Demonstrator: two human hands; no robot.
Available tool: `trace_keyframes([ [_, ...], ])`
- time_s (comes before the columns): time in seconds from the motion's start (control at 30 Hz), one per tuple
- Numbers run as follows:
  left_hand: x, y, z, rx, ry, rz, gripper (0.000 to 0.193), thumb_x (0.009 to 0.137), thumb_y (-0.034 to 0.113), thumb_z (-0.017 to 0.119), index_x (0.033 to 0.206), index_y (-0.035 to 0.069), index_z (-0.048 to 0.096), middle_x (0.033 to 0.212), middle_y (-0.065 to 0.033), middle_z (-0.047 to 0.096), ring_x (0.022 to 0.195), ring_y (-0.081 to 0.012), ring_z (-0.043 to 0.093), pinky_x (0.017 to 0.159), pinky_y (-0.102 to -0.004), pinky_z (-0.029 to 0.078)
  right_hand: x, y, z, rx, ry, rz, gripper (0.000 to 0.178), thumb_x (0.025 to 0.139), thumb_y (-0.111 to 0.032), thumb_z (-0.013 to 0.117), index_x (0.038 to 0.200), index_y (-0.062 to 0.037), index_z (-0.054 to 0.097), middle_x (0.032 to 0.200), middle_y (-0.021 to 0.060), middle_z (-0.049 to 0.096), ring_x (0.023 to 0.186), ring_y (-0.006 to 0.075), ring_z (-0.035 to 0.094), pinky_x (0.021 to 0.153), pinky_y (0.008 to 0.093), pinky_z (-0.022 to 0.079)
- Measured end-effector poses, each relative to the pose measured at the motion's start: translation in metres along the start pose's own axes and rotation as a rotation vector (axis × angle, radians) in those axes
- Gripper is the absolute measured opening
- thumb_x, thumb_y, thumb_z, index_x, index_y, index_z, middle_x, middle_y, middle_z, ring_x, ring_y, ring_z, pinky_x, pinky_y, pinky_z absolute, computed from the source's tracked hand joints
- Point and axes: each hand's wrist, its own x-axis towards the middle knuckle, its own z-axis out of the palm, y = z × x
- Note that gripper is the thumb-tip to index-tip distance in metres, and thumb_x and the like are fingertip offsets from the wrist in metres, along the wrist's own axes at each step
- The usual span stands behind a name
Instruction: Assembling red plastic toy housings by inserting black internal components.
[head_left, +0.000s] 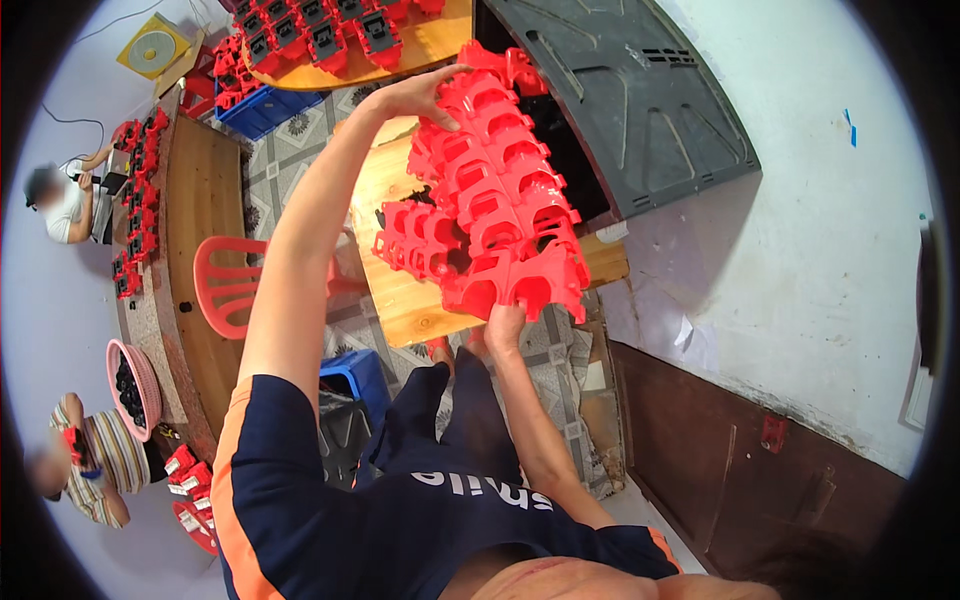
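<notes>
A long stack of nested red plastic shells (490,180) with cut-out openings spans the space between my hands, above a small wooden table. My left hand (425,95) grips its far end, the thumb along the side. At the near end, my right hand (505,322) is closed on the lowest shell from below, most of its fingers hidden by the red plastic. Just left of this stack, a smaller group of red shells (412,240) rests on the wooden tabletop (400,310).
Finished-looking red and black units (325,40) crowd a table at the far side. A blue crate (265,112) and a red chair (225,285) stand left. A dark grey panel (640,110) leans right. Two people work along the left bench (200,200); a pink basket (140,385) holds black parts.
</notes>
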Motion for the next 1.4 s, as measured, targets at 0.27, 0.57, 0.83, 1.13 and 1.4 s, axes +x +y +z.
trace_keyframes([
  [0.27, 0.097, -0.028, 0.001, 0.010, -0.148, -0.063, 0.099, 0.070, 0.020, 0.085, 0.149, 0.016, 0.025, 0.143, -0.0122, 0.042, 0.130, -0.0221, 0.039, 0.108, -0.0349, 0.032, 0.042, -0.084, 0.040, 0.783, 0.215, 0.287, 0.025, 0.091, -0.017, 0.059, 0.101, 0.0062, 0.063, 0.091, 0.0097, 0.066, 0.081, 0.0208, 0.062, 0.074, 0.0371, 0.050],
  [0.57, 0.060, -0.090, 0.014, -0.113, 0.471, 0.147, 0.071, 0.073, 0.036, 0.079, 0.134, 0.011, 0.051, 0.123, -0.0170, 0.056, 0.112, -0.0289, 0.055, 0.095, -0.0374, 0.046, 0.093, -0.095, 0.063, 0.827, 0.388, 0.252, 0.034, 0.094, -0.012, 0.054, 0.127, -0.0045, 0.053, 0.122, 0.0055, 0.058, 0.105, 0.0188, 0.060, 0.088, 0.0356, 0.052],
  [0.83, -0.205, -0.151, 0.077, -0.452, 0.249, -0.371, 0.040, 0.082, 0.012, 0.068, 0.120, 0.002, 0.058, 0.112, -0.0098, 0.065, 0.103, -0.0171, 0.061, 0.088, -0.0306, 0.048, 0.050, -0.120, 0.046, 0.637, 0.475, 0.266, 0.044, 0.089, -0.007, 0.061, 0.130, -0.0030, 0.050, 0.126, 0.0098, 0.057, 0.109, 0.0238, 0.059, 0.091, 0.0395, 0.051],
  [1.13, -0.274, -0.122, 0.075, -0.545, -0.113, -0.517, 0.039, 0.087, 0.006, 0.065, 0.125, 0.005, 0.054, 0.106, -0.0073, 0.063, 0.087, -0.0125, 0.061, 0.079, -0.0268, 0.050, 0.039, -0.039, 0.037, 0.508, 0.476, 0.215, 0.035, 0.088, -0.008, 0.062, 0.122, -0.0008, 0.056, 0.118, 0.0067, 0.062, 0.107, 0.0190, 0.058, 0.093, 0.0328, 0.044],
  [1.4, -0.169, -0.015, 0.071, -0.667, -0.259, -0.167, 0.073, 0.082, 0.021, 0.075, 0.141, 0.009, 0.036, 0.126, -0.0121, 0.052, 0.112, -0.0202, 0.053, 0.086, -0.0333, 0.050, -0.019, -0.088, 0.044, 0.510, 0.514, 0.292, 0.029, 0.090, -0.010, 0.060, 0.117, -0.0009, 0.059, 0.109, 0.0052, 0.066, 0.099, 0.0169, 0.060, 0.089, 0.0315, 0.046],
])
